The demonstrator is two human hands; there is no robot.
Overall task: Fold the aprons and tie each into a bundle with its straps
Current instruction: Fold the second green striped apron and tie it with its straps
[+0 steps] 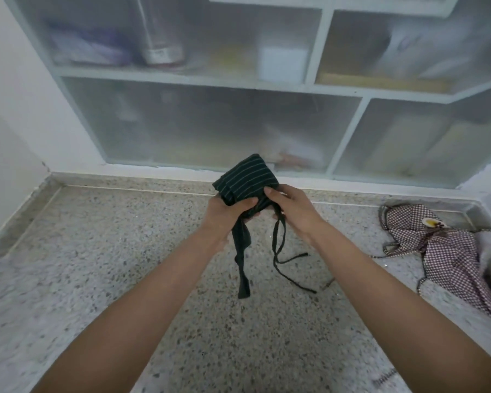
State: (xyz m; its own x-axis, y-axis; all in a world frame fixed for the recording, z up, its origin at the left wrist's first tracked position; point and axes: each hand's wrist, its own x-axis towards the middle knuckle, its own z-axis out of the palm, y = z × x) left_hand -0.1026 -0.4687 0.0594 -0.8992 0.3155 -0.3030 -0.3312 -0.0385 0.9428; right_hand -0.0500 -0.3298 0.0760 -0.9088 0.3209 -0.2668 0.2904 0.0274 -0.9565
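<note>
- The left hand (pixel 229 207) grips the folded dark striped apron (pixel 245 178) from below and from the side, with the thumb curled across its lower front edge.
- The right hand (pixel 291 207) pinches the bundle's right edge, thumb on top and fingers curled behind, at the point where the thin straps (pixel 278 251) leave the cloth.
- The bundle is held in the air above the speckled terrazzo floor (pixel 125 251), in front of the shelf unit.
- A wider dark band (pixel 243 268) hangs from under the left hand; its lower end and the ends of the thin straps appear to reach the floor.
- The apron fabric is dark green-black with fine pale stripes, folded into a compact block.
- A second apron (pixel 448 251), in a small red-and-white check, lies crumpled and unfolded on the floor to the right, well apart from the hands.
- Behind stands a pale recessed shelf unit (pixel 309 86) with several compartments; its contents are blurred.
- A white wall (pixel 17 95) borders the floor on the left.
</note>
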